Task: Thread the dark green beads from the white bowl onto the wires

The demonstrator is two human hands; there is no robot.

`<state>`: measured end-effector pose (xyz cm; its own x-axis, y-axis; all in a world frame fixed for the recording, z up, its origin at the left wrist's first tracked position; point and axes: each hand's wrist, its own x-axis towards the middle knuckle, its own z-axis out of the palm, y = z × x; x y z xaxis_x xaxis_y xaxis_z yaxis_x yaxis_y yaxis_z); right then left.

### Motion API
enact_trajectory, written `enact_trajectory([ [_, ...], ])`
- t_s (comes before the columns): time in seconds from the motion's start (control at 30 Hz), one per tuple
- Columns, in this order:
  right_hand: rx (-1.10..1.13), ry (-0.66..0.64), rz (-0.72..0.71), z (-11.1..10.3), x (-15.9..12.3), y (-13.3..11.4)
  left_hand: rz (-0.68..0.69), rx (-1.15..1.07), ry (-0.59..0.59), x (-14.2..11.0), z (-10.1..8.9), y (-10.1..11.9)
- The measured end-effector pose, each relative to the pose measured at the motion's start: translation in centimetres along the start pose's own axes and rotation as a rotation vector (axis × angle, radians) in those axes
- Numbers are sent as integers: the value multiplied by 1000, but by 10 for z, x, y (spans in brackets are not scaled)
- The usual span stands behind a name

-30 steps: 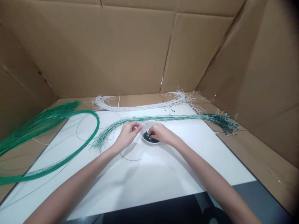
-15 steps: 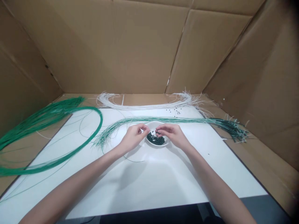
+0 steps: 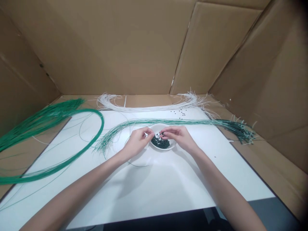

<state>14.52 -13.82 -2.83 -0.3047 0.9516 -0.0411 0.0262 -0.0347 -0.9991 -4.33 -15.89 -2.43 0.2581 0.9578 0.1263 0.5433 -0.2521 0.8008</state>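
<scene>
My left hand (image 3: 139,140) is closed in a pinch at the left rim of a white bowl (image 3: 163,125). A thin wire seems to be between its fingertips, though most of it is hidden. Over the bowl's right side, my right hand (image 3: 180,137) pinches a small black bead between thumb and forefinger. The fingertips of both hands are close together but apart. Many more black beads (image 3: 160,143) lie in the bowl. Behind it stretches a long bundle of green wires (image 3: 192,122), dark with beads at its right end.
A bundle of white wires (image 3: 149,109) lies farther back. Coiled green wires (image 3: 102,123) spread over the left side. Loose beads (image 3: 183,114) are scattered on the white table top (image 3: 158,189) behind the bowl. Cardboard walls (image 3: 115,48) enclose the back and sides.
The view has shifted slightly. The right fingertips have moved a little with the bead; both hands keep their pinch over the bowl.
</scene>
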Motion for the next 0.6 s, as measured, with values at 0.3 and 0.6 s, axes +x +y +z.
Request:
enact_trajectory([
  [0.3, 87, -3, -19, 1, -3, -3, 7, -7, -14, -1, 2, 3],
  [0.6, 101, -6, -17, 2, -3, -3, 26, -25, -9, -2, 3, 3],
])
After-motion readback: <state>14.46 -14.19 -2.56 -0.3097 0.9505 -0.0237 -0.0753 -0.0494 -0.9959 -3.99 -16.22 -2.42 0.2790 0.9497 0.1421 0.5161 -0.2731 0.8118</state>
